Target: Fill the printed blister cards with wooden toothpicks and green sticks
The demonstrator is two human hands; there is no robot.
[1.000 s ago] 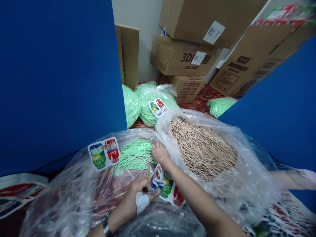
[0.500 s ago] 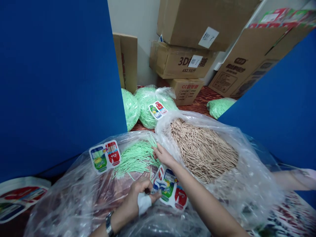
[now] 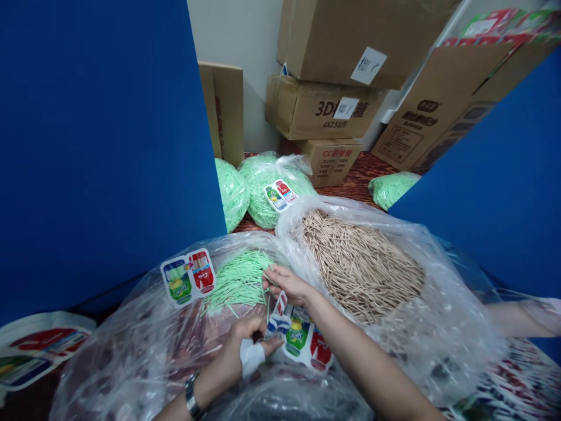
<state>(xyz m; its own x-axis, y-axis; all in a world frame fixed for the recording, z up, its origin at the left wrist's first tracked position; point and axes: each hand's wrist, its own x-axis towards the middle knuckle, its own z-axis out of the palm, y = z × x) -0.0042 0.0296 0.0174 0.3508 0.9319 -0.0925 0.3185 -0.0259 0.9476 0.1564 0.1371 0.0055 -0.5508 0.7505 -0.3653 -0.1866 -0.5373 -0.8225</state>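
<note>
My left hand [image 3: 254, 342], with white tape on it and a watch at the wrist, pinches a printed Sprite and Cola packet [image 3: 302, 339] by its left edge. Just above the packet, my right hand [image 3: 284, 285] has its fingers bent at the right edge of a pile of thin green sticks [image 3: 241, 278]; what lies between its fingers is too small to tell. The pile lies in an open clear plastic bag [image 3: 144, 339]. Another packet [image 3: 188, 278] rests at the pile's left. To the right, a second clear bag holds many brown sticks [image 3: 363, 263].
Tied bags of green sticks [image 3: 272, 169] stand behind, one with a packet on it. Cardboard boxes [image 3: 328, 108] are stacked at the wall. Blue panels [image 3: 105, 146] flank both sides. Another person's forearm [image 3: 517, 317] reaches in at the right.
My right hand has moved slightly left and down, and the green sticks that stood up from its fingertips no longer show there. My left hand still holds the packet, shifted slightly.
</note>
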